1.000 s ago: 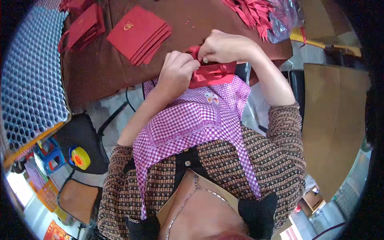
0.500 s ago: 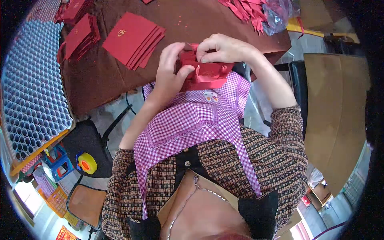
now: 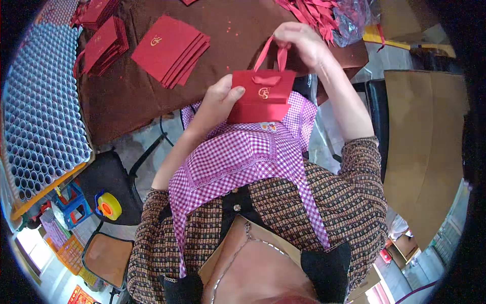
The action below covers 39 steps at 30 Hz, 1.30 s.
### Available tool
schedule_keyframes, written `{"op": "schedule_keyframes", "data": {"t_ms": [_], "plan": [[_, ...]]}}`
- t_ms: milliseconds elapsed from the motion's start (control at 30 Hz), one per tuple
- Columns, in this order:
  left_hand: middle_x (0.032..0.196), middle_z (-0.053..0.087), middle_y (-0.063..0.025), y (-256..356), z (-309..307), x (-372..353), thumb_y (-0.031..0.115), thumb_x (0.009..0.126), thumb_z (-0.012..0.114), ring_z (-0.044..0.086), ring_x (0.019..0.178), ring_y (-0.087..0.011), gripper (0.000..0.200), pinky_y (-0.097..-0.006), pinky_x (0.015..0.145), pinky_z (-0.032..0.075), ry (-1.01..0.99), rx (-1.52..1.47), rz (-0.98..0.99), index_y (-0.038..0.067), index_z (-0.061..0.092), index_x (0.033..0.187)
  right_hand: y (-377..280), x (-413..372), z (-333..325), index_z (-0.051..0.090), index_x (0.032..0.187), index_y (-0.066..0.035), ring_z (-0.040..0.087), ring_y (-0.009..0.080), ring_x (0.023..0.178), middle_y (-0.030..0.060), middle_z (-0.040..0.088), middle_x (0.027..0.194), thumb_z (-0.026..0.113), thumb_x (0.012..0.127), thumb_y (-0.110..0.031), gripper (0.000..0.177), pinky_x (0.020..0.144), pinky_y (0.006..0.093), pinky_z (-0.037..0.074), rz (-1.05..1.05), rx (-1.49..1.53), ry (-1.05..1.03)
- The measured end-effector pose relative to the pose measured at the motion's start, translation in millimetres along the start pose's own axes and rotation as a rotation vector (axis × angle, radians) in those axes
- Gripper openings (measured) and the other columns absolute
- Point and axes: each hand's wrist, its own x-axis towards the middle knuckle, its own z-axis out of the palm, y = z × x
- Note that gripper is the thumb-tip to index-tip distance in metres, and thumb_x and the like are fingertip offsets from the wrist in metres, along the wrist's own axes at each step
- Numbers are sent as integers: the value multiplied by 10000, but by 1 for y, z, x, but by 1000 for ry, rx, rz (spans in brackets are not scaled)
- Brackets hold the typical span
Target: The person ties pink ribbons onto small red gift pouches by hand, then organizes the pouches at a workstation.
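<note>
A small red paper gift bag [image 3: 255, 96] with a gold emblem faces up above my lap, at the near edge of the table. My left hand [image 3: 223, 99] pinches its left side, thumb on the front panel. My right hand [image 3: 301, 43] is closed on the red ribbon handle [image 3: 263, 54] and pulls it up taut over the bag. A ribbon knot or bow shows at the bag's upper front. A fanned stack of flat red bags [image 3: 169, 50] lies to the left on the brown-covered table [image 3: 119, 101].
More red bags [image 3: 104, 45] stand bundled at the table's left. Loose red ribbons [image 3: 314, 15] and clear plastic [image 3: 352, 23] lie at the far right. A rack of blue-white tubes [image 3: 43, 116] is at the left, a chair with a yellow tape roll [image 3: 110, 206] below it.
My right hand has moved from inside the bag's opening up to the ribbon handle, stretching it upward. The bag has turned so its emblem front now shows.
</note>
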Motion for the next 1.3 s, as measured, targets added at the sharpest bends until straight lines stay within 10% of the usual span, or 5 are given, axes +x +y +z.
{"op": "schedule_keyframes", "data": {"t_ms": [533,767,933,1300], "plan": [[1014,626,-52,-2,-9,3,78,912,488,564,916,-108,250,-264,830,458,10,-390,-143,-37,558,1122,-6,-5,-7,648,885,-49,503,49,670,-18,603,754,637,826,-199,161,598,196,371,-29,-89,154],[1020,635,-73,7,-3,-1,79,918,479,571,935,-115,253,-272,841,460,61,-374,-140,-37,550,1131,-3,-20,-3,667,869,-17,543,112,646,26,630,721,513,894,-487,496,606,281,442,135,-370,-243],[1114,605,-99,-8,-5,4,80,935,451,580,980,-148,309,-297,893,450,-32,-279,-158,-37,495,1218,-4,-15,25,656,891,-26,492,53,610,-13,597,702,596,853,-205,192,571,229,404,-13,-90,-135],[1083,611,-73,-4,-8,0,75,908,472,565,981,-135,313,-285,890,440,22,-521,-243,-44,518,1193,23,8,-9,610,948,6,468,55,566,18,579,728,584,905,-235,246,501,199,387,92,165,72]]}}
